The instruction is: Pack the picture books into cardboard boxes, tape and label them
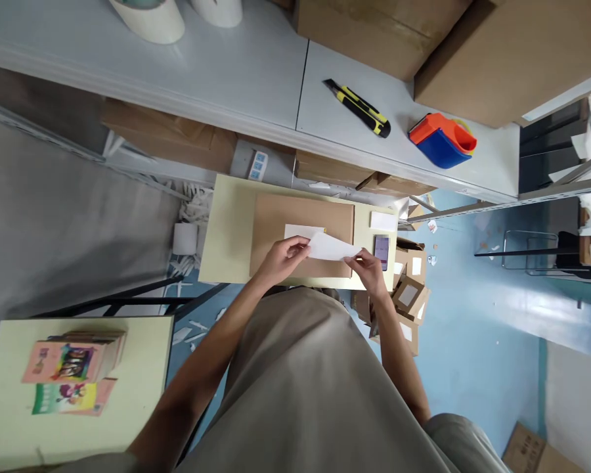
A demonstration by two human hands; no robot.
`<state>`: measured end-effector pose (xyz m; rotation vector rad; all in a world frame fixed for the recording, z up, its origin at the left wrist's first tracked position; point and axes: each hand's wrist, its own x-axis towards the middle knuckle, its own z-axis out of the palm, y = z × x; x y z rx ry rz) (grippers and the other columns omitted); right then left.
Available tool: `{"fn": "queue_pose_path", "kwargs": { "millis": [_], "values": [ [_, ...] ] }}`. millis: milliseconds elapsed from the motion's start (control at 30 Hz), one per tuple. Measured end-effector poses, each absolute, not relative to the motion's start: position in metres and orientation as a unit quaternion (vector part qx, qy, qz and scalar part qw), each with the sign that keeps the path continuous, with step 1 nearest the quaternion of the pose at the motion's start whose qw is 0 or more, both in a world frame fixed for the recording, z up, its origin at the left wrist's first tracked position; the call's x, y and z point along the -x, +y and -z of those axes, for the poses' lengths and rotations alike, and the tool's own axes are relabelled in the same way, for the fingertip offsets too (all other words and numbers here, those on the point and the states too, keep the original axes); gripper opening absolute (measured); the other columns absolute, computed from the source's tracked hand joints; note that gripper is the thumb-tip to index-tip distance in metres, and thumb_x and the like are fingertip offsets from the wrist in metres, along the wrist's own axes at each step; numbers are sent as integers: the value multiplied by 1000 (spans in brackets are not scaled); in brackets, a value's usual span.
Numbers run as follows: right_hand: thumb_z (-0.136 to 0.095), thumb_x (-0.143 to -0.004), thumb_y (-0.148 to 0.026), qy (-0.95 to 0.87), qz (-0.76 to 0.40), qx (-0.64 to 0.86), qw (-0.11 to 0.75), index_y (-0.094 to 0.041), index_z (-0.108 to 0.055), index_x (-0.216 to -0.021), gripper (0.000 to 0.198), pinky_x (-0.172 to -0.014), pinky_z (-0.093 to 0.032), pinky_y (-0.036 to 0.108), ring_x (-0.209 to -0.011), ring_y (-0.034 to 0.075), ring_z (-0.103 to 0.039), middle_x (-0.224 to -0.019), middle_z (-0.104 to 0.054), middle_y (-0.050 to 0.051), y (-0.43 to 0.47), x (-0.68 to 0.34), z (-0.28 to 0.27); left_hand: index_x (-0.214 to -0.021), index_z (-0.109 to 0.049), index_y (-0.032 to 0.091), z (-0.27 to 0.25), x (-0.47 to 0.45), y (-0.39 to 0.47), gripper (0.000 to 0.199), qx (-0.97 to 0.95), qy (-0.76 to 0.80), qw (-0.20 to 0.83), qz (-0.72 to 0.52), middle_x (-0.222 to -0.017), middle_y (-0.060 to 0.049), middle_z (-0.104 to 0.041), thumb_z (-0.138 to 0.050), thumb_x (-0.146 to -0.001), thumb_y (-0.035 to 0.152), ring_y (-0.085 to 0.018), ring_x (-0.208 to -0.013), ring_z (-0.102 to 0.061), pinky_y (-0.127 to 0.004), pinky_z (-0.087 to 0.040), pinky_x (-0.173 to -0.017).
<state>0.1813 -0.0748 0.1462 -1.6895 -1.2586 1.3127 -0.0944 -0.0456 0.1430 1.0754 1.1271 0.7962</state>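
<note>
Between my two hands a white paper sheet (pixel 333 247), like a blank label, is stretched above a flat brown cardboard box (pixel 303 210). My left hand (pixel 282 257) pinches the sheet's left end, thumb and fingers closed. At the other end, my right hand (pixel 367 268) grips the sheet's lower right corner. Partly hidden behind the sheet, a white label (pixel 298 230) lies on the box. The box rests on a pale yellow table (pixel 226 230). A phone (pixel 381 251) with its screen lit lies just beyond my right hand, below a stack of white labels (pixel 383 221).
On the grey shelf (pixel 256 72) ahead lie a yellow-black utility knife (pixel 359 107) and an orange-blue tape dispenser (pixel 442 139), with large cartons (pixel 384 33) behind. Labelled boxes (pixel 408 294) are piled on the floor at right. Books (pixel 73 361) lie on a side table at lower left.
</note>
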Motion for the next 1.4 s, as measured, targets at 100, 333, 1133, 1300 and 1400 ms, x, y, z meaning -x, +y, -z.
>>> {"fn": "queue_pose_path", "kwargs": {
  "millis": [100, 333, 1133, 1300, 1400],
  "values": [
    [-78, -87, -61, -496, -458, 637, 372, -31, -77, -82, 30, -92, -62, 45, -108, 30, -72, -104, -72, 11, -75, -159, -164, -97, -79, 24, -157, 118, -44, 38, -489, 471, 615, -401, -129, -14, -77, -74, -90, 61, -29, -128, -72, -43, -62, -110],
    [-85, -93, -54, -526, -412, 568, 481, -31, -84, -87, 24, -95, -56, 45, -109, 28, -69, -104, -74, 7, -74, -120, -195, -119, -80, 17, -182, 169, -45, 52, -405, 464, 688, -385, -115, -14, -83, -86, -84, 56, -29, -102, -79, -45, -69, -91],
    [-79, -99, -40, -594, -324, 557, 481, -31, -82, -87, 15, -88, -58, 44, -102, 26, -72, -102, -73, 5, -55, -67, -235, -77, -72, 18, -219, 231, -48, 25, -425, 397, 752, -311, -72, -6, -77, -81, -85, 40, -17, -64, -70, -25, -55, -53],
    [-70, -103, -33, -624, -311, 570, 436, -32, -83, -94, 16, -95, -60, 47, -110, 27, -72, -108, -74, 6, -51, -60, -229, -77, -72, 19, -216, 237, -46, 25, -430, 402, 747, -309, -73, -5, -77, -80, -85, 40, -16, -63, -69, -26, -55, -54],
    [-60, -107, -27, -650, -284, 592, 383, -32, -85, -103, 25, -104, -60, 50, -128, 28, -69, -128, -74, 8, -52, -49, -232, -79, -72, 19, -213, 240, -47, 24, -434, 418, 732, -317, -75, -5, -77, -80, -85, 41, -16, -63, -69, -25, -55, -54]
  ]
}}
